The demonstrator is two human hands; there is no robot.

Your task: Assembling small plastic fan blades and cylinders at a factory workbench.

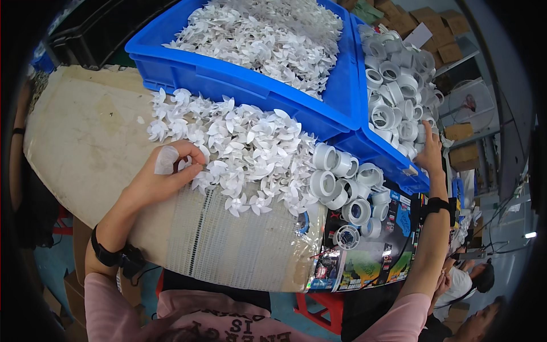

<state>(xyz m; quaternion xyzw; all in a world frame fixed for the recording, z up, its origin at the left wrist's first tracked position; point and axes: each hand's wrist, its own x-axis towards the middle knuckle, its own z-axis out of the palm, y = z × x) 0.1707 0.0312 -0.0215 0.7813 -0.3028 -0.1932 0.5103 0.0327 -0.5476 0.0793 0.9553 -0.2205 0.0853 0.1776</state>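
My left hand [171,172] is at the left edge of a pile of white petal-shaped plastic pieces [245,137] on the table. Its thumb and index finger curl together in a pinch; what lies between them, if anything, is too small to make out. A whitish translucent patch [166,160] sits on the back of this hand. Over on the right, my right hand [430,151] reaches over the rim of a blue bin of white plastic rings [393,91]. Its fingers are stretched out against the rings. Several more white rings [336,176] lie beside the petal pile.
A large blue bin [228,80] heaped with the same petal pieces stands behind the pile. The worn table [85,137] has a curved left edge. One small round part with a dark inside [347,237] lies at the front right. Red stools [322,310] stand below; people sit at the right.
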